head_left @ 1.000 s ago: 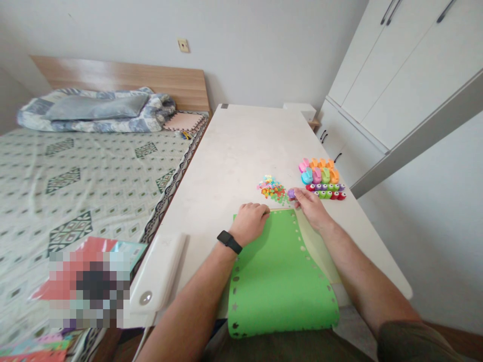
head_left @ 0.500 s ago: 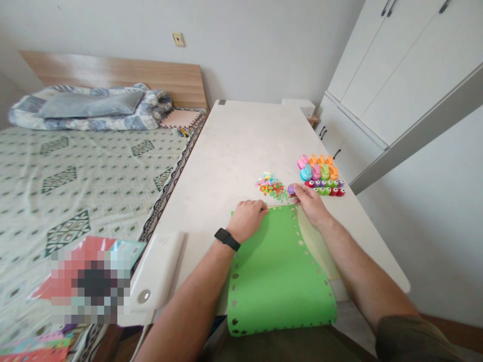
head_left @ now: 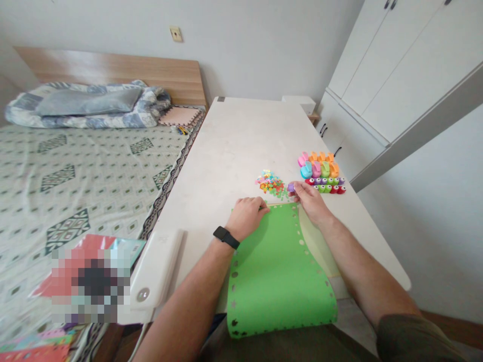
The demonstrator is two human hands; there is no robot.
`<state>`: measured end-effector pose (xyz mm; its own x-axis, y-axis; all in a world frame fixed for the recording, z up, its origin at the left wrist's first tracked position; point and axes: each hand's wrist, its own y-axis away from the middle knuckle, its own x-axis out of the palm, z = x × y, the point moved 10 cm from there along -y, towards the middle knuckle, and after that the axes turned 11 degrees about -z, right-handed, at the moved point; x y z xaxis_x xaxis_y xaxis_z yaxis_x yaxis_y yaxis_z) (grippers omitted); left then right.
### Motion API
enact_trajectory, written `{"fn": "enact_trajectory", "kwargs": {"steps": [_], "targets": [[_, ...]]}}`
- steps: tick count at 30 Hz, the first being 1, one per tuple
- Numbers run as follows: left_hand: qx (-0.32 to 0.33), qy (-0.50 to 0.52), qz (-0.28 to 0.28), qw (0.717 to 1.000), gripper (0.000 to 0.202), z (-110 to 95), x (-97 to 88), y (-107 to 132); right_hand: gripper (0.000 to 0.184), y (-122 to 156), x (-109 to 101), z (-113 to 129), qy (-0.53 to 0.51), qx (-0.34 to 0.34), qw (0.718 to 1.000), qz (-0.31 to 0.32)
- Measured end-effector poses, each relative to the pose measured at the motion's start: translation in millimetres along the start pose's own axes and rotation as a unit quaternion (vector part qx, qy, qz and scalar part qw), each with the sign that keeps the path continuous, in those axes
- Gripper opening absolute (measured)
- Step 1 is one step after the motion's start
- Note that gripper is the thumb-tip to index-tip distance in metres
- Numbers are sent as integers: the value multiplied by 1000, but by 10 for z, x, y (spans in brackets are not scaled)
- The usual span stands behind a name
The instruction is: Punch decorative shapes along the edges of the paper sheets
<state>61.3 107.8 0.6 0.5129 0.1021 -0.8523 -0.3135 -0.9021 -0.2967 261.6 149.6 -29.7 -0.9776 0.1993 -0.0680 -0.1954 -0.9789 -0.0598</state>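
A green sheet of paper with shaped holes punched along its edges lies at the table's near side, its near end curling over the edge. My left hand is closed on its far edge, thumb and fingers pinching the paper. In my right hand is a small purple craft punch, held at the sheet's far right corner. Whether the punch has paper in its slot cannot be made out. A pale yellow sheet lies partly under the green one. Just beyond the hands is a pile of colourful paper cutouts.
To the right stand larger coloured punches and rows of small punches on the white table. A white device with a cable sits at the left edge. Beside the table is a bed with coloured sheets in plastic.
The camera view has shifted slightly. Both hands keep nearly the same places, the left on the green paper and the right on the purple punch.
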Motion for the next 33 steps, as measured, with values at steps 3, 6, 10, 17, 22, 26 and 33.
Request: {"fn": "enact_trajectory", "kwargs": {"steps": [3, 6, 10, 17, 22, 26, 33], "targets": [[2, -5, 5, 1000, 20, -1, 10, 8, 44, -2, -4, -3, -1, 5, 1000, -2], [10, -10, 9, 1000, 20, -8, 26, 16, 43, -8, 0, -9, -5, 6, 1000, -1], [19, -13, 2, 1000, 18, -6, 38, 22, 43, -9, -1, -17, -6, 9, 1000, -1], [28, -15, 3, 999, 18, -16, 62, 26, 40, -1, 13, -1, -19, 6, 1000, 6], [30, -12, 16, 999, 18, -43, 77, 37, 40, -13, -2, -25, -22, 8, 1000, 0], [40, -11, 18, 999, 17, -72, 66, 40, 38, -14, -2, -37, -30, 10, 1000, 0], [44, -18, 16, 999, 17, -84, 53, 40, 35, -19, 19, -63, -51, 19, 998, 11]]}}
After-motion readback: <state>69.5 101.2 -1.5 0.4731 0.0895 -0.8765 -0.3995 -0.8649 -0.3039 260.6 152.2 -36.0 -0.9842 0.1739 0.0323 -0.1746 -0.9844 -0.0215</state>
